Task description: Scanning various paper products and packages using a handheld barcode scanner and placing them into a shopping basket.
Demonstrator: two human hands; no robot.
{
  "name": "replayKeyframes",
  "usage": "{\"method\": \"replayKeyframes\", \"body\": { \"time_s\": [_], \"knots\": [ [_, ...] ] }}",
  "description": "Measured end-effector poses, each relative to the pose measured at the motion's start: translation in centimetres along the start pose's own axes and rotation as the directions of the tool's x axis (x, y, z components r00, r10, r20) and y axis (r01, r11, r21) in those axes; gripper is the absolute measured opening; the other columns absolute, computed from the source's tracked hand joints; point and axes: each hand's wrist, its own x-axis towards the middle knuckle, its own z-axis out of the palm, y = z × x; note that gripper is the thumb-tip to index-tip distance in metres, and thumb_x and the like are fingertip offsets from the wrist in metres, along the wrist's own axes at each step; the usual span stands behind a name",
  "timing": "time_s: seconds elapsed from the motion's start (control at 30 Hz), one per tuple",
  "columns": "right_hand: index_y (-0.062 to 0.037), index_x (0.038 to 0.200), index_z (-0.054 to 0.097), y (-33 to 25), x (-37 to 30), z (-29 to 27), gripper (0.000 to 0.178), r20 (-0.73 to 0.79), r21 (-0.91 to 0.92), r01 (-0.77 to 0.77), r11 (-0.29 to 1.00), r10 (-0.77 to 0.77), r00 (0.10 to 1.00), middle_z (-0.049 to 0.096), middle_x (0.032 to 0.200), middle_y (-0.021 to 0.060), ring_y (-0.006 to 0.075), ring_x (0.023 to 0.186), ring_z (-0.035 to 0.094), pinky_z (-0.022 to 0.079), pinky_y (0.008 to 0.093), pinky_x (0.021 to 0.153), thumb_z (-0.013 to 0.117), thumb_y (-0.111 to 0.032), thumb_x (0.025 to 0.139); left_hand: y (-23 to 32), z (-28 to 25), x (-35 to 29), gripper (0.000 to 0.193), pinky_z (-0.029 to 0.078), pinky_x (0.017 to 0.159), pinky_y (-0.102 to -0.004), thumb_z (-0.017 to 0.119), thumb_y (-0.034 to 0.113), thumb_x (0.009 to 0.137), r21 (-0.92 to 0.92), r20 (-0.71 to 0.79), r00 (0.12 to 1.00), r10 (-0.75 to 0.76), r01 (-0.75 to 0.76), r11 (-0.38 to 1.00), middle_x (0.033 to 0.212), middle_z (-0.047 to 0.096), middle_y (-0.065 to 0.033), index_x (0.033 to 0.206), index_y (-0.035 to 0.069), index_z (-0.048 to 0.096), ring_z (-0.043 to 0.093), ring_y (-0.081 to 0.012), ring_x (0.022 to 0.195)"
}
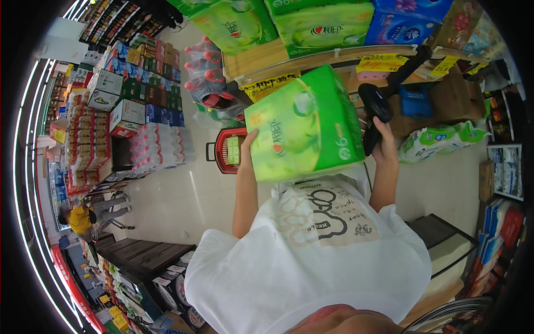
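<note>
My left hand (248, 149) presses the 9 o'clock edge of a green pack (297, 125), thumb on the near face, the other fingers mostly hidden behind it; my right hand (384, 146) wraps the handle of a black device (374, 102) at the pack's 3 o'clock side, and I cannot tell whether those fingers also touch the plastic. The green pack sits directly between my two hands, above my chest, its long axis seeming to slope from 8 to 2 o'clock; my left hand is the nearer, being on it, while the device's rounded head stands just beside the darker green end. Dark lettering and a small red mark turn sideways on the pale face, with white print on that end. Just beyond my left hand, at 9 o'clock, is a red basket (229, 132) with a small green packet (233, 151) inside. At 11 o'clock from the pack, a yellow sign (270, 84) bears black handwriting; past it, toward 12, similar green packs (325, 28) carry matching marks, and blue packs (397, 29) with white print stand at 1 o'clock. A white-and-green bag (442, 140) lies at 3 o'clock.
</note>
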Motion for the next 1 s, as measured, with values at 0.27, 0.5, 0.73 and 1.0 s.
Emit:
{"method": "replayKeyframes", "body": {
  "time_s": [0.27, 0.5, 0.73, 1.0],
  "knots": [
    [-0.0018, 0.124, 0.049, 0.7, 1.5, 0.0, 0.051, 0.345, 0.394, 0.019, 0.919, -0.167, 0.924, 0.047, 0.131, 0.0139, 0.0342, 0.134, 0.040, 0.054, 0.0512, 0.090, 0.058, -0.040, 0.092, -3.5, -1.1, 3.7, 0.065, 0.052, 0.093, -0.0469, 0.058, 0.042, 0.086, -0.264, 0.205, 0.979, -0.010, 0.065, 0.962, 0.126, 0.059, -0.0157, 0.136, 0.003, 0.046, 0.061, -0.0329, 0.110],
    [0.0005, 0.130, 0.044, 2.7, -0.1, -2.2, 0.068, 0.318, 0.325, 0.119, 0.938, -0.227, 0.920, 0.045, 0.127, 0.0144, 0.0299, 0.125, 0.047, 0.051, 0.0437, 0.093, 0.071, -0.035, 0.080, -3.9, -2.0, 3.8, 0.067, 0.052, 0.093, -0.0474, 0.060, 0.041, 0.083, -0.309, 0.296, 0.947, 0.128, -0.032, 0.951, 0.126, 0.059, -0.0163, 0.137, 0.003, 0.045, 0.060, -0.0337, 0.110],
    [0.0005, 0.127, 0.045, 0.6, -1.5, 0.4, 0.075, 0.330, 0.398, 0.116, 0.910, -0.260, 0.907, 0.056, 0.102, 0.0187, 0.0218, 0.090, 0.062, 0.055, 0.0295, 0.070, 0.079, -0.034, 0.070, -4.1, -2.5, 3.8, 0.069, 0.052, 0.093, -0.0479, 0.062, 0.040, 0.081, -0.327, 0.376, 0.886, 0.271, -0.146, 0.934, 0.127, 0.058, -0.0169, 0.137, 0.003, 0.044, 0.060, -0.0345, 0.110],
    [-0.0030, 0.126, 0.038, 0.4, -3.1, -3.8, 0.082, 0.473, 0.327, -0.012, 0.945, -0.153, 0.867, 0.049, 0.071, 0.0082, 0.0071, 0.045, 0.045, 0.036, 0.0166, 0.033, 0.080, -0.051, 0.074, -3.6, -2.7, 3.5, 0.072, 0.052, 0.093, -0.0485, 0.064, 0.039, 0.078, -0.381, 0.406, 0.817, 0.410, -0.257, 0.888, 0.127, 0.057, -0.0175, 0.137, 0.002, 0.043, 0.060, -0.0354, 0.110]
  ]
}}
